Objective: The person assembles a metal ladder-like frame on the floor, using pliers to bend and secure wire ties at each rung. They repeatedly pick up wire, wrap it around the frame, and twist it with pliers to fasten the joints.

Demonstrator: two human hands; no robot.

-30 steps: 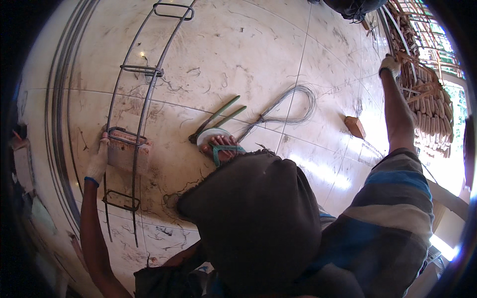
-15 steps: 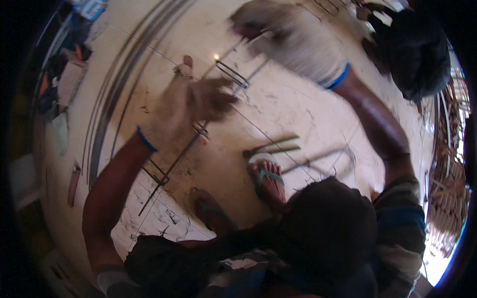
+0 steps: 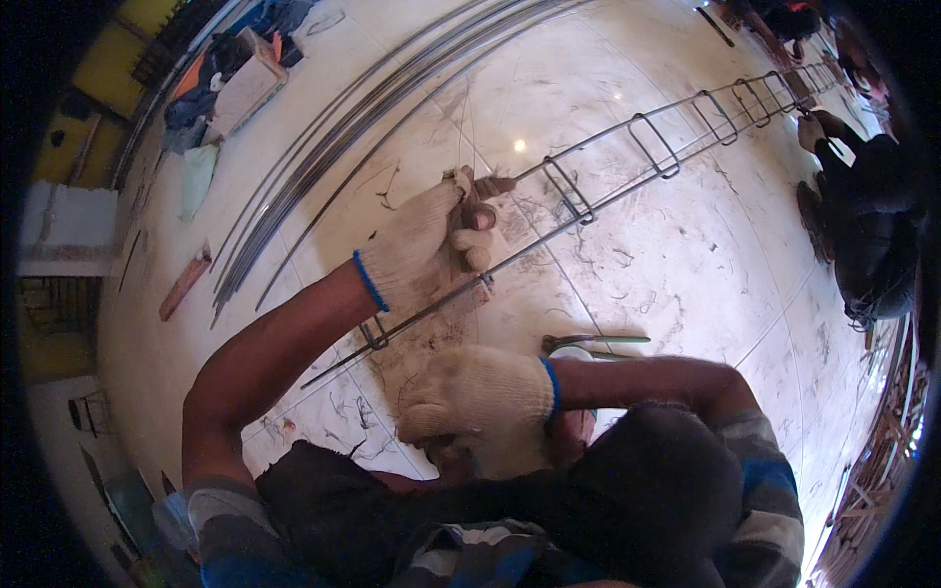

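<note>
One head view. Long grey steel rebar cage with rectangular wire stirrups lies on the pale tiled floor, its long axis running from lower left to upper right. Left hand in a cream knitted glove is closed around the cage's bars near one stirrup. Right hand in a matching glove is curled loosely near the knee, off the cage; what it holds cannot be told.

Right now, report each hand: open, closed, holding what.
Left hand: gloved, closed on the rebar cage where a stirrup crosses its bars.
Right hand: gloved, curled over near the knee; whether it holds anything cannot be told.
</note>
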